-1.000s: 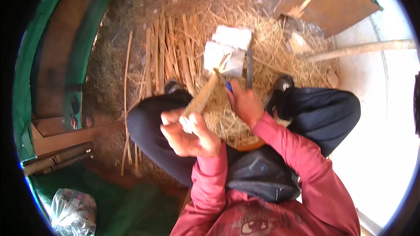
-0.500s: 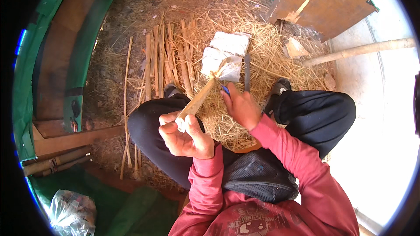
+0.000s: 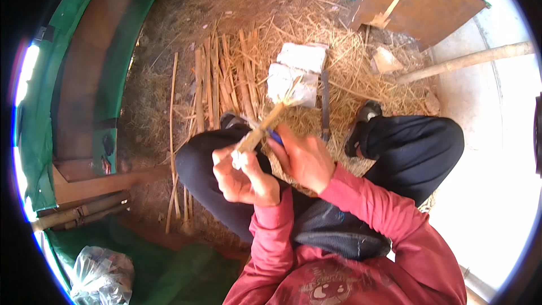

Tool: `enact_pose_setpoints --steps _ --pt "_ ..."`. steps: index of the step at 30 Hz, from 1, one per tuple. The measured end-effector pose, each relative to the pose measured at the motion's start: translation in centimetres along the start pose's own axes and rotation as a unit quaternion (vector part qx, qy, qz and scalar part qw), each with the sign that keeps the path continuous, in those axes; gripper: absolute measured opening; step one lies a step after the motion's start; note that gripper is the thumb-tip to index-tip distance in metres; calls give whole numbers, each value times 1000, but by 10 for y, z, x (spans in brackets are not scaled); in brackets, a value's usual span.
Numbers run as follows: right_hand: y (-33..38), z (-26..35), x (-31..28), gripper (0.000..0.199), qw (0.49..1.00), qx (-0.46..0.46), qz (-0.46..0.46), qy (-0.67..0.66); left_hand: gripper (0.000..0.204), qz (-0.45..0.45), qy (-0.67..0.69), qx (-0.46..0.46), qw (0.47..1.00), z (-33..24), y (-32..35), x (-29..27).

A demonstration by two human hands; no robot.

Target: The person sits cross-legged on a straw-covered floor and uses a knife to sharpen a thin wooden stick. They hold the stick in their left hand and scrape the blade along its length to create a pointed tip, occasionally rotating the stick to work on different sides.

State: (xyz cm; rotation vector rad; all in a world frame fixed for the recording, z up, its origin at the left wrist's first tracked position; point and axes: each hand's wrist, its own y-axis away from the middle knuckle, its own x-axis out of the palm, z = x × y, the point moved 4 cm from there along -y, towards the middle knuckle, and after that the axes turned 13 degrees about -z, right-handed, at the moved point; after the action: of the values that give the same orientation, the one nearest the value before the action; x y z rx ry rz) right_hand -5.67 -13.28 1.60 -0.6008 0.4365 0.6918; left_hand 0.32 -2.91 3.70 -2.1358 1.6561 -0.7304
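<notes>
My left hand (image 3: 248,183) pinches the near end of a split bamboo strip (image 3: 271,117), with something white between the fingertips. The strip slants up and away, and its far end is frayed into thin shavings. My right hand (image 3: 307,161) is closed round the blue handle of a knife (image 3: 275,136). Its blade lies across the strip, close to my left fingers and partly hidden by the strip. Beyond the frayed end, two white packets (image 3: 302,56) lie on the straw. A long dark flat blade or bar (image 3: 325,104) rests beside them.
Several bamboo strips (image 3: 214,82) lie ahead on the left. Loose straw (image 3: 344,68) covers the ground between my feet. A brown board (image 3: 420,5) and a bamboo pole (image 3: 468,62) stand at the right. A clear plastic bag (image 3: 101,275) sits at the lower left.
My right hand has drawn the knife back along the strip, from near its frayed end toward my left hand. The left hand keeps its hold on the strip.
</notes>
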Motion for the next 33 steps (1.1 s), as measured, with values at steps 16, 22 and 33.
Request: enact_pose_setpoints --steps 16,22,33 --pt "11 -10 16 23 992 -43 -51 110 19 39 -12 -89 995 2 -16 -13" --pt "53 -99 22 27 987 -20 -8 160 18 70 -13 -97 993 -17 -28 -6" --pt "-1 13 -48 36 996 13 -13 -84 15 222 4 -102 970 -20 -60 -8"
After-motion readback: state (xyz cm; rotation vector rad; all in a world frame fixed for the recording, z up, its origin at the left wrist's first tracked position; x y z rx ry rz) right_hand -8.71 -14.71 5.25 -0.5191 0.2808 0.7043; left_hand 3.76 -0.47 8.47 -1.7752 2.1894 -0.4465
